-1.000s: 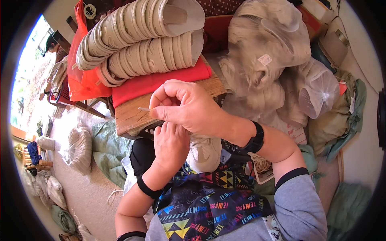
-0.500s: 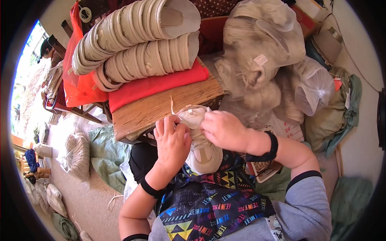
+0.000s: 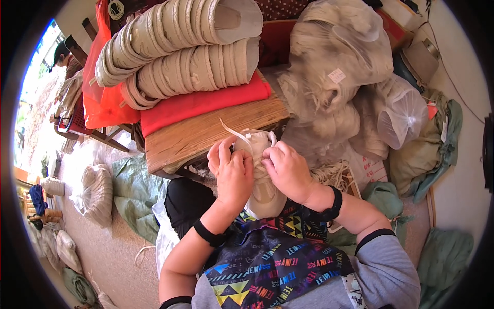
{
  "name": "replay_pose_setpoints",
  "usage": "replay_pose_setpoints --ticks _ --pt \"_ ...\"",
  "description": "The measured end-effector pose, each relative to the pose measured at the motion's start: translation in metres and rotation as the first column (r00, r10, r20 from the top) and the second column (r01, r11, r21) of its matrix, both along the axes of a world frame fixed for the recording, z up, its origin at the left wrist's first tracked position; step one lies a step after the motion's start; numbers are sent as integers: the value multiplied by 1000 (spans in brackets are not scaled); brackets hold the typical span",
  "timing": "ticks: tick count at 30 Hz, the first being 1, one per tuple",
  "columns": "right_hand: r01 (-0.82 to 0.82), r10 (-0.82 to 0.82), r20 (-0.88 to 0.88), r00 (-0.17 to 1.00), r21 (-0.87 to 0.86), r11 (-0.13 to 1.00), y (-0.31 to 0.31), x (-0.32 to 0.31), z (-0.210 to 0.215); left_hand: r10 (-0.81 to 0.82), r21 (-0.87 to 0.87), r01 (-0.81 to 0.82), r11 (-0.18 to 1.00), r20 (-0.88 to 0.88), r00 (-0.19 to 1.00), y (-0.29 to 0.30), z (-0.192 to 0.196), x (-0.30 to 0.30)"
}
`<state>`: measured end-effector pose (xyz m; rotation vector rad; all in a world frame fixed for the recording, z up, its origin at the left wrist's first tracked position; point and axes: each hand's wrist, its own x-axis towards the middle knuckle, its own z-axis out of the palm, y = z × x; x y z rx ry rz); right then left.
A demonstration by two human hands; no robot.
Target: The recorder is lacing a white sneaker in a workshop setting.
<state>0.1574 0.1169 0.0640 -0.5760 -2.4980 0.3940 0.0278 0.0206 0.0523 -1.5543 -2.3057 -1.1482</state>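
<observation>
A pale beige sneaker [image 3: 266, 193] rests on my lap, toe toward me, below the edge of a wooden bench. My left hand [image 3: 231, 172] is closed with bent fingers against the shoe's left side. Just above those fingers a white shoelace [image 3: 234, 132] arcs up, its loose end pointing to the upper left. On the right side of the laced opening my right hand [image 3: 289, 172] is closed in a pinch, a short loop of lace showing above its fingertips. Exactly what lies between the fingertips is partly hidden.
Two rows of nested beige shoe uppers [image 3: 180, 31] lie on red cloth [image 3: 206, 105] atop the wooden bench [image 3: 216, 136]. Clear plastic bags [image 3: 339, 62] of shoe parts fill the right, near a bundle of laces [image 3: 337, 175]. Another person [image 3: 64, 56] sits far left.
My right hand has come down and closer to the shoe's middle. The lace end at upper left now stretches further out in an arc. The head view has shifted slightly.
</observation>
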Motion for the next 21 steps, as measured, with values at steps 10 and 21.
replay_pose_setpoints --ticks 10,21 --pt "-7 8 -14 1000 53 999 -2 4 1 -78 -198 53 979 -121 990 -5 12 -20" --pt "-2 -4 -14 1000 -388 922 3 2 6 -20 -92 30 995 112 993 -1 1 -6"
